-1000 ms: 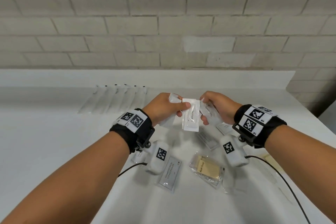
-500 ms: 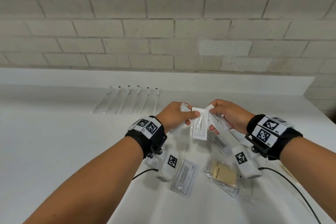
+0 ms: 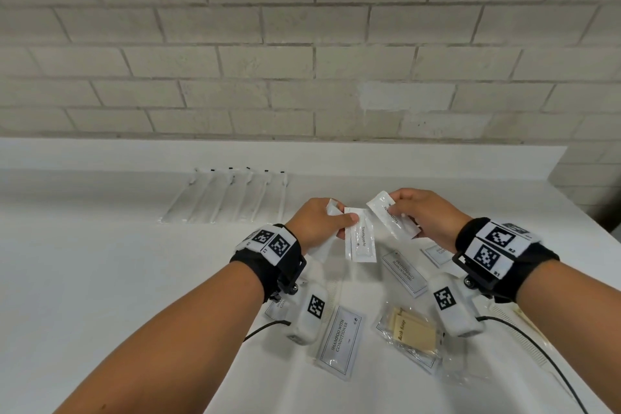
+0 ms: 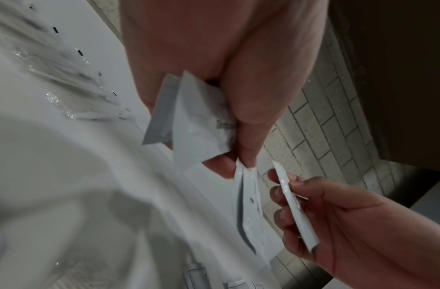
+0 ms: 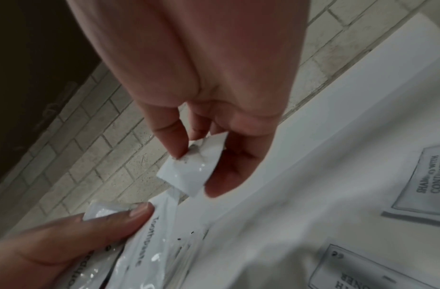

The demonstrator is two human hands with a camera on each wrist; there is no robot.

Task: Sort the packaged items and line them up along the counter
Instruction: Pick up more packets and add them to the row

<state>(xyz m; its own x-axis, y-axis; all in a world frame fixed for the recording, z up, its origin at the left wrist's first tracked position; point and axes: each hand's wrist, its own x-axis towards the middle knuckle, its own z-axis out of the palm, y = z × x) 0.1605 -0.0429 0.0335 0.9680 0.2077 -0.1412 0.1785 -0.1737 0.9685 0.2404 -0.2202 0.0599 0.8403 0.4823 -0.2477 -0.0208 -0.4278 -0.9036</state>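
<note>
The left hand (image 3: 317,222) pinches a small fan of flat white toothpaste sachets (image 3: 360,238) between thumb and curled fingers, the front one hanging down with its printed label showing (the left wrist view shows several layered in the grip). Just to its right, the right hand (image 3: 424,212) holds a single white toothpaste sachet (image 3: 392,219) by its far end, tilted, its corner close to the left hand's bunch. Both are raised above the white counter (image 3: 100,279). Below them lie white shampoo-with-conditioner sachets (image 3: 340,339) and a clear packet of tan bath soap (image 3: 410,333). Far left, against the counter's back edge, a row of clear-wrapped long slim items (image 3: 232,198) lies side by side.
</note>
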